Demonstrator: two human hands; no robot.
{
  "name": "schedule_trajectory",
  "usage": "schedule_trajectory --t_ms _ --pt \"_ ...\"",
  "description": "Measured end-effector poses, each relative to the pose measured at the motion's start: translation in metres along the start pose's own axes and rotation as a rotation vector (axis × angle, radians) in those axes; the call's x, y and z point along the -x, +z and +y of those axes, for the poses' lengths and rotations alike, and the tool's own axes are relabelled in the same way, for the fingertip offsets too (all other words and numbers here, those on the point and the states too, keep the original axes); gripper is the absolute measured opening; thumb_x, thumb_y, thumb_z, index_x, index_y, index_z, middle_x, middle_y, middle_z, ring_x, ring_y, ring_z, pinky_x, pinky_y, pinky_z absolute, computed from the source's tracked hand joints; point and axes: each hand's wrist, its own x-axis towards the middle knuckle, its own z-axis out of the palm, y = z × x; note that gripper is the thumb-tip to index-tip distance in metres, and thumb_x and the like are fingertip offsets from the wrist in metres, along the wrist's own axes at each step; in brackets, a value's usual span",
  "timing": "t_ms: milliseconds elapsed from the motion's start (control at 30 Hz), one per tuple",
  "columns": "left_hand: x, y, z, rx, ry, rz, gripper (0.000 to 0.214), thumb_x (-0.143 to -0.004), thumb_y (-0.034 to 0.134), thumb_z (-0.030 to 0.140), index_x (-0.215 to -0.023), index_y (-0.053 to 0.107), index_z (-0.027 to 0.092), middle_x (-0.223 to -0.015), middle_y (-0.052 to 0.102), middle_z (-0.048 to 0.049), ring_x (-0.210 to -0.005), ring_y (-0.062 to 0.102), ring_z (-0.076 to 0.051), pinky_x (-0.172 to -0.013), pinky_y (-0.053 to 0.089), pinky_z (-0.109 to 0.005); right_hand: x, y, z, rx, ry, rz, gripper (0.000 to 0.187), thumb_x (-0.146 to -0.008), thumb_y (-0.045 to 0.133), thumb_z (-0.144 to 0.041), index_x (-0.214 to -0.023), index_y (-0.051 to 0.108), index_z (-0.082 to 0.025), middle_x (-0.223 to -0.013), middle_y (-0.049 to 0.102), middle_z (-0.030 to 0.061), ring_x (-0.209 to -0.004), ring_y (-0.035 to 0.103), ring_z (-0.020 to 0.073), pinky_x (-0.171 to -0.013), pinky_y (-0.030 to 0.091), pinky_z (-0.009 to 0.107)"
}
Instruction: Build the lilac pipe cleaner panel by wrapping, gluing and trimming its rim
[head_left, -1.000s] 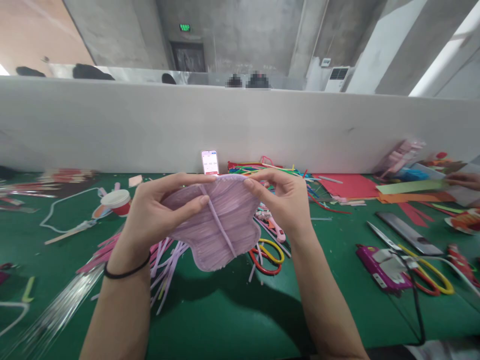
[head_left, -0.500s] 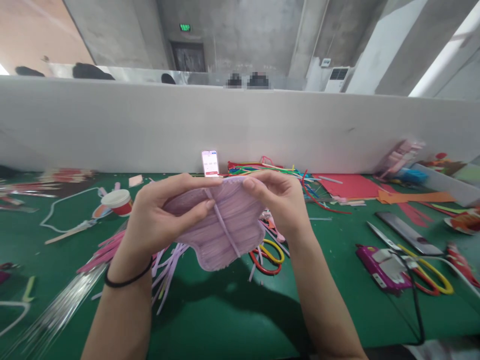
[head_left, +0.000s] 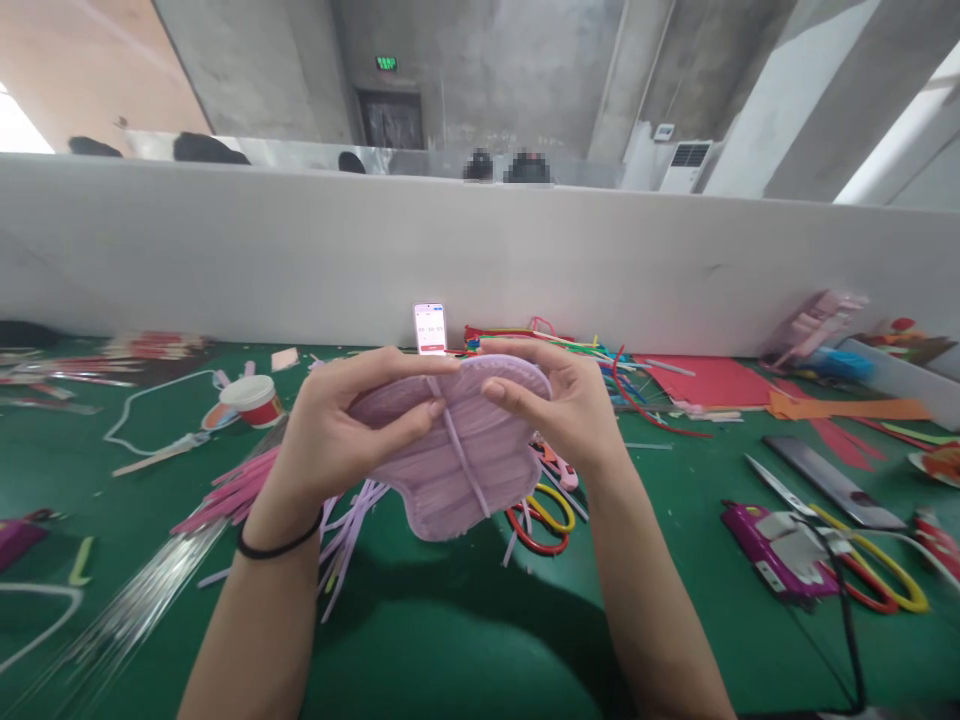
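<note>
Item: lilac woven piece (head_left: pixel 457 470), held above the green table (head_left: pixel 465 640). Left hand (head_left: pixel 337 440) closed on its left edge, thumb on the front. Right hand (head_left: pixel 566 405) closed on its upper right edge. Phone (head_left: pixel 430 328) stood behind; scissors (head_left: pixel 544 515) lay beneath.

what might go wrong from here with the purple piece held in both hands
1. The lilac woven piece hangs in the air, pinched only near its top edge by the left hand and right hand; its soft rows may bend or pull apart.
2. The single strand crossing its face might slip out of line under the thumbs.
3. Scissors lie just beneath; if lowered, the piece could snag on them.
</note>
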Motion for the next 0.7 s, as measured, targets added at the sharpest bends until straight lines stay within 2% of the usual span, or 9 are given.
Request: schedule_trajectory --t_ms 100,200,300,333,400,500,633,700 --pt "0.001 0.000 0.002 0.003 -0.016 -0.017 0.025 -0.080 0.073 0.025 -0.104 0.078 0.034 -0.093 0.077 -0.0009 -0.086 0.070 -0.021 -0.082 0.058 -0.034 -0.003 0.000 -0.002 -0.029 0.021 -0.005 0.021 -0.079 0.078 -0.043 -0.093 0.080 -0.027 -0.094 0.079 0.0023 -0.091 0.071 0.0202 -0.082 0.055 0.036" --pt "-0.001 0.000 0.001 -0.024 -0.043 -0.024 0.030 -0.079 0.076 0.030 -0.109 0.077 0.034 -0.094 0.077 -0.0022 -0.086 0.071 -0.021 -0.081 0.058 -0.033 -0.008 0.000 -0.005 -0.064 0.016 0.000 0.018 -0.076 0.081 -0.041 -0.084 0.080 -0.025 -0.083 0.078 0.0017 -0.082 0.070 0.0191 -0.073 0.054 0.033" --pt "-0.005 0.003 -0.005 0.056 -0.191 0.020 0.045 -0.075 0.080 0.036 -0.119 0.072 0.030 -0.090 0.077 -0.0027 -0.079 0.070 -0.019 -0.070 0.058 -0.028 -0.013 0.002 -0.005 -0.118 -0.020 0.047 0.012 -0.076 0.082 -0.036 -0.081 0.079 -0.026 -0.082 0.077 0.0000 -0.081 0.070 0.0175 -0.072 0.054 0.031" --pt "-0.006 0.004 -0.008 0.102 -0.255 0.026 0.045 -0.074 0.081 0.038 -0.118 0.073 0.028 -0.088 0.077 -0.0028 -0.076 0.070 -0.018 -0.066 0.057 -0.027 -0.014 0.003 -0.004 -0.128 -0.037 0.081 0.011 -0.076 0.081 -0.035 -0.080 0.079 -0.026 -0.081 0.076 -0.0006 -0.079 0.069 0.0166 -0.072 0.053 0.031" --pt "-0.007 0.007 -0.013 0.188 -0.343 0.032 0.033 -0.073 0.082 0.041 -0.101 0.077 0.024 -0.081 0.076 -0.0022 -0.070 0.068 -0.017 -0.061 0.055 -0.026 -0.016 0.003 -0.001 -0.118 -0.061 0.144 0.011 -0.077 0.080 -0.035 -0.081 0.078 -0.026 -0.081 0.076 -0.0009 -0.078 0.068 0.0160 -0.073 0.053 0.032" --pt "-0.008 0.009 -0.017 0.225 -0.381 0.124 0.022 -0.072 0.083 0.042 -0.076 0.075 0.021 -0.068 0.070 0.0014 -0.061 0.062 -0.013 -0.053 0.049 -0.024 -0.018 0.000 -0.002 -0.015 -0.040 0.117 0.016 -0.078 0.079 -0.038 -0.085 0.078 -0.024 -0.084 0.076 0.0010 -0.081 0.068 0.0172 -0.074 0.053 0.033" --pt "-0.007 0.007 -0.014 0.156 -0.368 0.238 0.020 -0.072 0.083 0.041 -0.071 0.073 0.023 -0.063 0.065 0.0050 -0.058 0.059 -0.012 -0.049 0.045 -0.024 -0.019 -0.008 -0.011 0.130 0.049 -0.077 0.043 -0.071 0.085 -0.039 -0.109 0.076 -0.022 -0.101 0.077 0.0051 -0.091 0.069 0.0205 -0.078 0.055 0.036" --pt "-0.007 0.005 -0.011 0.131 -0.351 0.247 0.019 -0.073 0.081 0.040 -0.070 0.072 0.024 -0.063 0.066 0.0052 -0.058 0.059 -0.012 -0.050 0.045 -0.024 -0.021 -0.008 -0.016 0.166 0.046 -0.096 0.054 -0.068 0.086 -0.039 -0.118 0.073 -0.024 -0.112 0.075 0.0067 -0.099 0.068 0.0226 -0.083 0.055 0.038"
